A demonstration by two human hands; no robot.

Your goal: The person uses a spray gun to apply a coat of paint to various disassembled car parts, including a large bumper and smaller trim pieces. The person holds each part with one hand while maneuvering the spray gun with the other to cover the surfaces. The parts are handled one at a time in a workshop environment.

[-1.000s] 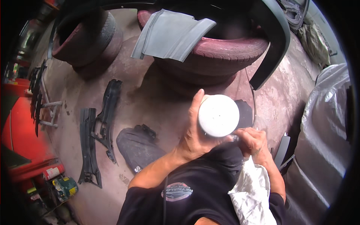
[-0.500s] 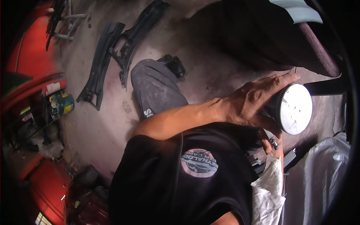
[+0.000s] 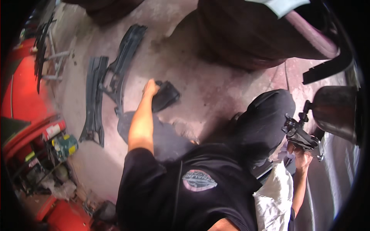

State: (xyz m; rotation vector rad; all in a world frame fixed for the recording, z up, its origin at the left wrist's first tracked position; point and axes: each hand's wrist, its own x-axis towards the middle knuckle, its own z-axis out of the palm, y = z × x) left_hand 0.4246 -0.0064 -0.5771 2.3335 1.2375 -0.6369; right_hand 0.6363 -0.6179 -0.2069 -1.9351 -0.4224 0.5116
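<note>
"What's on your far left?"

"Red bodywork (image 3: pixel 25 90), with a green container (image 3: pixel 65 147) by its lower edge. Then two long black trim pieces (image 3: pixel 95 88) side by side on the floor (image 3: pixel 86 167), laid out there, I'd guess, to be clear of my feet."

"And your left hand (image 3: pixel 151 88)?"

"Stretched out in front, right at the edge of a dark, boxy thing (image 3: pixel 167 96). It's blurred; I can't tell whether my fingers grip it or just pass in front."

"Further right?"

"A tyre stack (image 3: pixel 235 42), seemingly serving as a stand, since a pale panel (image 3: pixel 283 5) rests on it. Lower down, a white cloth (image 3: pixel 273 198) lies beside my black shirt (image 3: pixel 154 188), perhaps for easy reach."

"Where's the spray gun (image 3: pixel 301 138)?"

"In my right hand (image 3: pixel 302 157), fingers closed round its handle. The dark cup (image 3: pixel 334 111) juts farther right; that grip probably leaves its bulk free. Pale sheeting (image 3: pixel 335 177) hangs beyond, maybe as a cover."
</note>
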